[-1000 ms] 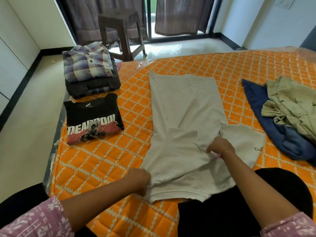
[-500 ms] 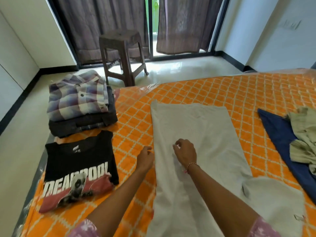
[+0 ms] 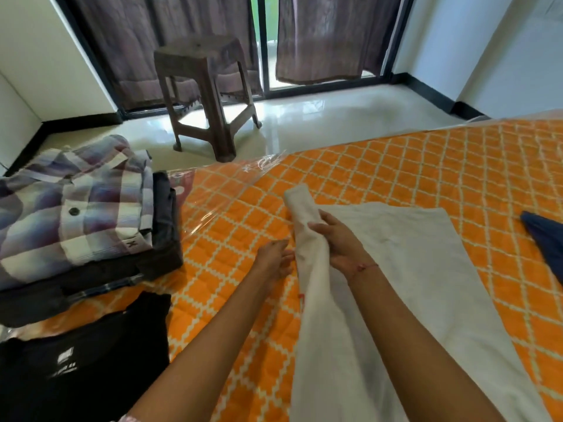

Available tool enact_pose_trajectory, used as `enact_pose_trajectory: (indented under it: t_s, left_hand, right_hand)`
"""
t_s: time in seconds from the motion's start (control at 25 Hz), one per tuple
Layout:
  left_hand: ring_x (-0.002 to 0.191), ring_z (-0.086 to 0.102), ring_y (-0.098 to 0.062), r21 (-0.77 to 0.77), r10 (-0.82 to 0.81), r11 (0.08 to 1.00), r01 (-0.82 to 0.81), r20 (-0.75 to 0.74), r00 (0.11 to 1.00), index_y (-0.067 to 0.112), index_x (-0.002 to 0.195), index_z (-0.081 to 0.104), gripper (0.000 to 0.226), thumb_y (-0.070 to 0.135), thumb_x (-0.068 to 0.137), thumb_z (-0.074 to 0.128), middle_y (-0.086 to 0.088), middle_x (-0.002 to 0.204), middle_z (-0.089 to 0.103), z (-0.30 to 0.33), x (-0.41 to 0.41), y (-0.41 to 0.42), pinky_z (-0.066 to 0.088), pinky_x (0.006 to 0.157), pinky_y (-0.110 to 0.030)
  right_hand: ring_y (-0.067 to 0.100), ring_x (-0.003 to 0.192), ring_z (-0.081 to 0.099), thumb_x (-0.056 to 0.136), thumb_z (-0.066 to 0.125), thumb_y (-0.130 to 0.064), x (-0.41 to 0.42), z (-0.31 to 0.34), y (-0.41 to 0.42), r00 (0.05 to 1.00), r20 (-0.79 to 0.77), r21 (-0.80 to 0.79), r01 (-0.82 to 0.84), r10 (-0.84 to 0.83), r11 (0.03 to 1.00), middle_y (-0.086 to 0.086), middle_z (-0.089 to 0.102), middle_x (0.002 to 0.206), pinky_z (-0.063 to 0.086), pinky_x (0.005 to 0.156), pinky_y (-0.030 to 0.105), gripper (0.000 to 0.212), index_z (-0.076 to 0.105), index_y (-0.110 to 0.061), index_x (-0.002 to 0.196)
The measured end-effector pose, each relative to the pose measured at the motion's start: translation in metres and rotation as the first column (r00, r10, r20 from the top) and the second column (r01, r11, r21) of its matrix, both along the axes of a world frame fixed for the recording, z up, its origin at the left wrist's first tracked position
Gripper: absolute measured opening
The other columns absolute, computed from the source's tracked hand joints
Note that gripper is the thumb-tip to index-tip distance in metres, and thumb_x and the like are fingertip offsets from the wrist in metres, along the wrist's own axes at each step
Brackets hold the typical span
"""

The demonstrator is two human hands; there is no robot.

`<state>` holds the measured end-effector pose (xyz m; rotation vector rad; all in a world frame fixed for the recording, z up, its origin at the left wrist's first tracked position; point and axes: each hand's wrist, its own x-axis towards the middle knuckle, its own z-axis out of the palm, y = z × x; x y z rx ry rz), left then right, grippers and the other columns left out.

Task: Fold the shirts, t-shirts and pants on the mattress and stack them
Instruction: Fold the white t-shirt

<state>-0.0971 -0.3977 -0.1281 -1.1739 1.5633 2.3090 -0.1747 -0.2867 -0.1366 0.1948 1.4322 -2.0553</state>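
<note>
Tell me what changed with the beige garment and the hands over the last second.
The right hand left the garment's near part, moved up to its left edge and now grips the raised fold of the beige garment. The left hand let go of the hem and rests beside that fold. The plaid shirt stack and black t-shirt stayed put.

free: bare mattress [image 3: 426, 166] beyond | blocked left: folded stack [image 3: 76, 214], black t-shirt [image 3: 91, 354]
</note>
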Motion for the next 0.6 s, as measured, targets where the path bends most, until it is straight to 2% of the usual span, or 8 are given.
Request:
enact_pose_trajectory:
  t_s: [0.08, 0.16, 0.24, 0.28, 0.4, 0.44, 0.52, 0.6]
  left_hand:
    - [0.073, 0.058, -0.019, -0.113, -0.106, 0.988, 0.109, 0.025, 0.994, 0.0, 0.124, 0.047, 0.037, 0.022, 0.095, 0.056, -0.01, 0.091, 0.059, -0.002, -0.026, 0.007, 0.047, 0.063, -0.03]
    - [0.091, 0.063, -0.03, -0.156, -0.162, 0.973, 0.169, 0.051, 0.985, -0.006, 0.127, 0.047, 0.053, 0.025, 0.089, 0.066, -0.019, 0.112, 0.061, -0.004, -0.05, 0.015, 0.05, 0.072, -0.038]
    - [0.107, 0.058, -0.037, -0.257, -0.184, 0.943, 0.213, 0.131, 0.974, -0.008, 0.129, 0.046, 0.064, 0.026, 0.082, 0.074, -0.025, 0.125, 0.055, -0.008, -0.072, 0.018, 0.05, 0.078, -0.043]
    - [0.109, 0.058, -0.038, -0.319, -0.187, 0.92, 0.229, 0.157, 0.97, -0.008, 0.126, 0.049, 0.059, 0.021, 0.081, 0.075, -0.027, 0.125, 0.054, -0.01, -0.08, 0.017, 0.051, 0.082, -0.046]
    - [0.097, 0.063, -0.035, -0.39, -0.09, 0.917, 0.09, 0.019, 0.996, 0.008, 0.092, 0.066, 0.005, 0.01, 0.088, 0.063, -0.025, 0.114, 0.063, -0.017, -0.091, 0.008, 0.052, 0.081, -0.049]
    - [0.095, 0.063, -0.033, -0.384, -0.036, 0.923, 0.021, -0.03, 0.999, 0.012, 0.088, 0.064, 0.006, 0.011, 0.091, 0.058, -0.022, 0.114, 0.064, -0.02, -0.089, 0.005, 0.052, 0.08, -0.047]
    - [0.101, 0.058, -0.03, -0.347, 0.014, 0.937, -0.035, -0.063, 0.998, 0.011, 0.107, 0.058, 0.014, 0.016, 0.095, 0.056, -0.016, 0.123, 0.059, -0.021, -0.084, 0.003, 0.048, 0.077, -0.038]
    - [0.112, 0.052, -0.03, -0.343, -0.04, 0.939, 0.022, -0.045, 0.998, 0.008, 0.132, 0.043, 0.04, 0.019, 0.096, 0.055, -0.01, 0.126, 0.049, -0.019, -0.077, 0.01, 0.043, 0.079, -0.035]
  right_hand:
    - [0.029, 0.085, 0.064, 0.091, 0.054, 0.002, -0.005, -0.006, 0.038, 0.978, -0.005, 0.095, 0.21, -0.211, 0.973, 0.015, 0.065, 0.105, 0.056, 0.069, 0.037, 0.037, 0.054, -0.005, 0.127]
    - [0.026, 0.079, 0.062, 0.093, 0.051, 0.0, -0.005, -0.014, 0.059, 0.975, 0.094, 0.18, 0.183, -0.202, 0.966, 0.015, 0.065, 0.104, 0.055, 0.066, 0.038, 0.032, 0.055, 0.0, 0.125]
    - [0.031, 0.084, 0.061, 0.094, 0.047, 0.004, -0.012, -0.016, 0.062, 0.979, 0.112, 0.246, 0.14, -0.172, 0.959, 0.019, 0.062, 0.114, 0.051, 0.075, 0.041, 0.032, 0.055, 0.001, 0.124]
    - [0.033, 0.09, 0.061, 0.092, 0.045, 0.008, -0.016, -0.014, 0.06, 0.98, 0.074, 0.282, 0.155, -0.183, 0.947, 0.02, 0.061, 0.118, 0.049, 0.078, 0.042, 0.034, 0.056, 0.002, 0.124]
    - [0.028, 0.083, 0.061, 0.09, 0.045, 0.014, -0.026, -0.009, 0.054, 0.964, -0.057, 0.203, 0.266, -0.259, 0.942, 0.021, 0.06, 0.115, 0.053, 0.075, 0.039, 0.039, 0.053, 0.003, 0.127]
    - [0.024, 0.082, 0.061, 0.092, 0.045, 0.011, -0.027, -0.009, 0.053, 0.965, -0.047, 0.151, 0.264, -0.26, 0.953, 0.021, 0.059, 0.117, 0.053, 0.073, 0.035, 0.042, 0.048, 0.0, 0.132]
    - [0.023, 0.088, 0.06, 0.094, 0.047, 0.005, -0.028, -0.013, 0.052, 0.976, -0.029, 0.146, 0.219, -0.217, 0.965, 0.02, 0.055, 0.126, 0.053, 0.071, 0.032, 0.049, 0.037, -0.005, 0.14]
    - [0.024, 0.09, 0.06, 0.092, 0.05, 0.0, -0.025, -0.017, 0.056, 0.974, -0.151, 0.331, 0.211, -0.169, 0.92, 0.017, 0.059, 0.119, 0.053, 0.08, 0.038, 0.044, 0.044, -0.006, 0.135]
